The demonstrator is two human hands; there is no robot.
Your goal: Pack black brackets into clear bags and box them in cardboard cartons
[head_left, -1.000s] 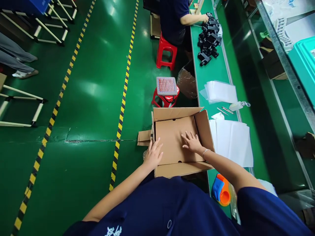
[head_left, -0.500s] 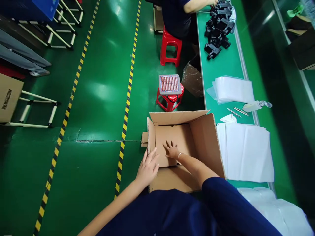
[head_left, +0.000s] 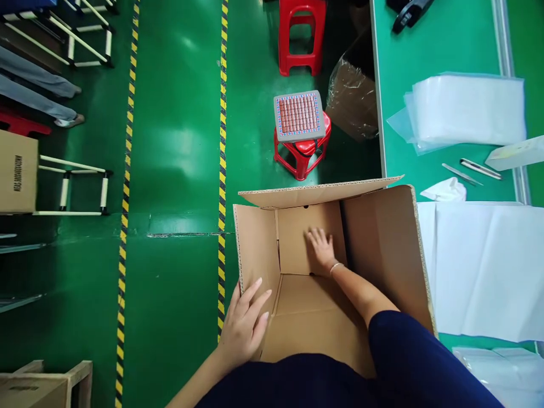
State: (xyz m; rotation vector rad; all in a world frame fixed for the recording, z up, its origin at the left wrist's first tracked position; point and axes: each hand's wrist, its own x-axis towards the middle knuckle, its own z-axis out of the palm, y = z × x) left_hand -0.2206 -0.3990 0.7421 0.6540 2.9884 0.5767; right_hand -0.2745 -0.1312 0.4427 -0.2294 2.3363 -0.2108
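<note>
In front of my body stands an open cardboard box (head_left: 382, 238), its top flaps raised. My left hand (head_left: 243, 323) lies over the box's left side near the front corner, fingers stretched and apart. Deep inside the box, my right hand (head_left: 322, 249) rests on or just above the bottom panel (head_left: 293, 241), fingers spread and holding nothing. A thin bracelet (head_left: 336, 266) circles the right wrist.
A green workbench (head_left: 459, 51) on the right bears clear plastic bags (head_left: 467, 110), white sheets (head_left: 488, 266), a white cloth (head_left: 446, 190) and tweezers (head_left: 480, 168). Beyond the box are red stools (head_left: 301, 39), one with a patterned cushion (head_left: 300, 116). Another person's legs (head_left: 38, 79) show at left.
The view has come closer to the box and tipped down. The box's inside looks deeper, and my right hand is lower in it, further right. My left hand stays at the left side.
</note>
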